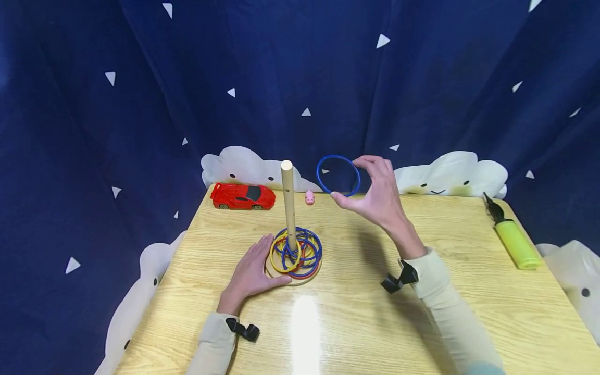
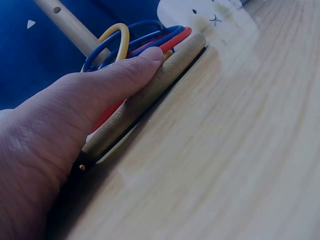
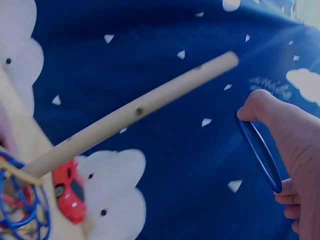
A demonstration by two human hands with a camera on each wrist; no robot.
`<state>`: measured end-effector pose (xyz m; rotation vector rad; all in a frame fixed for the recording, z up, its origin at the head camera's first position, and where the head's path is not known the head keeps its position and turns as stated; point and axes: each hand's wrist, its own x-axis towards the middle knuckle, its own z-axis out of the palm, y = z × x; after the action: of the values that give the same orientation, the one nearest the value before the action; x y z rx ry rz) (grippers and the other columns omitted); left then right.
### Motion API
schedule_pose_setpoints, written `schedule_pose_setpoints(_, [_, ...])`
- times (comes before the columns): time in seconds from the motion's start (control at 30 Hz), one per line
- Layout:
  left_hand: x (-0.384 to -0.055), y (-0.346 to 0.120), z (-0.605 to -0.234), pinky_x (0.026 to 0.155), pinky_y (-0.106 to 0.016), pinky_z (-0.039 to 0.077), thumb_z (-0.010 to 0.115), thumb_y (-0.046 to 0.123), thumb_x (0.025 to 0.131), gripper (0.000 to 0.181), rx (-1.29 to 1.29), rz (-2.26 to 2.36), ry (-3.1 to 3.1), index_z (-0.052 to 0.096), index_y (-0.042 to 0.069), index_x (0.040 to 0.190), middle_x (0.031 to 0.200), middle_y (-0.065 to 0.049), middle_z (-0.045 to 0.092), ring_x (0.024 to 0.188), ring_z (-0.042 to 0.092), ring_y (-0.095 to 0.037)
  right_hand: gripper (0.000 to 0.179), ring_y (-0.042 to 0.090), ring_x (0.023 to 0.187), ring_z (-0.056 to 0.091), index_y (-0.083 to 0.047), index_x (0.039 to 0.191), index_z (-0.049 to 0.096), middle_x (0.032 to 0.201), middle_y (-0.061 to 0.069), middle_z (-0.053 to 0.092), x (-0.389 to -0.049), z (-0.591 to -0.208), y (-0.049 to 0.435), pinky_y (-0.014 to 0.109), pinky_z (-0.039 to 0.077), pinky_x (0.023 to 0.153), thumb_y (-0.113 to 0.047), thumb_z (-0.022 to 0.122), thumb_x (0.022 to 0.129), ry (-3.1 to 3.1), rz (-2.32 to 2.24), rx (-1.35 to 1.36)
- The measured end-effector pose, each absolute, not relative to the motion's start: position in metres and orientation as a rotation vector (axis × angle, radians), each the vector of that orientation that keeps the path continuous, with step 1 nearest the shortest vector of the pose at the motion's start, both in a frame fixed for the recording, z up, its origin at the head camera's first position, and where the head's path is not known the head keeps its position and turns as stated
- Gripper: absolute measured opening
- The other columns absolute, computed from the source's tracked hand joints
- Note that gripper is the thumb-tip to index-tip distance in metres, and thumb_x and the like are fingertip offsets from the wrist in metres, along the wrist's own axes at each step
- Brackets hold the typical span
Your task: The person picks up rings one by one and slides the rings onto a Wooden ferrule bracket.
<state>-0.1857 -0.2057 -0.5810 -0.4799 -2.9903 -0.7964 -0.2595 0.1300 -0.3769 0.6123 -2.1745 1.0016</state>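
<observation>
My right hand (image 1: 379, 195) holds a blue ring (image 1: 317, 174) in the air, pinched between thumb and fingers at its right side. The ring is to the right of the upper part of a wooden post (image 1: 289, 208), apart from it. This post stands upright on a round wooden base (image 1: 304, 281). Several blue, yellow and red rings (image 1: 319, 245) lie in a loose pile around the post's foot. My left hand (image 1: 253, 268) grips the base from the left, its thumb (image 2: 130, 75) lying along the near rim. Its other fingers are hidden in the left wrist view.
A red toy car (image 1: 244, 197) stands at the table's back left, with a small pink pig figure (image 1: 310, 197) to its right. A yellow-green hand pump (image 1: 517, 245) lies near the table's right edge. A dark blue curtain (image 1: 290, 67) hangs behind the wooden table (image 1: 356, 323).
</observation>
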Motion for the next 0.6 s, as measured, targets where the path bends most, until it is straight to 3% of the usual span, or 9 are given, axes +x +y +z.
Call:
schedule_pose_setpoints(0.33, [-0.186, -0.206, -0.582, 0.131, -0.040, 0.016, 0.067, 0.091, 0.070, 0.134, -0.482, -0.803, -2.979, 0.018, 0.015, 0.169, 0.173, 0.001, 0.021, 0.161, 0.015, -0.016, 0.076, 0.034, 0.116, 0.054, 0.002, 0.115, 0.073, 0.120, 0.016, 0.066, -0.247, -0.324, 0.112, 0.041, 0.037, 0.098, -0.046, 0.091, 0.059, -1.945, 1.041, 0.743])
schedule_pose_setpoints(0.6, [-0.186, -0.206, -0.583, 0.131, -0.041, 0.017, 0.066, 0.092, 0.070, 0.133, -0.493, -0.801, -2.968, 0.019, 0.014, 0.168, 0.173, 0.000, 0.022, 0.160, 0.015, -0.017, 0.079, 0.029, 0.120, 0.050, -0.001, 0.121, 0.072, 0.125, 0.011, 0.065, -0.236, -0.306, 0.084, 0.040, 0.041, 0.098, -0.041, 0.095, 0.058, -1.964, 1.091, 0.877])
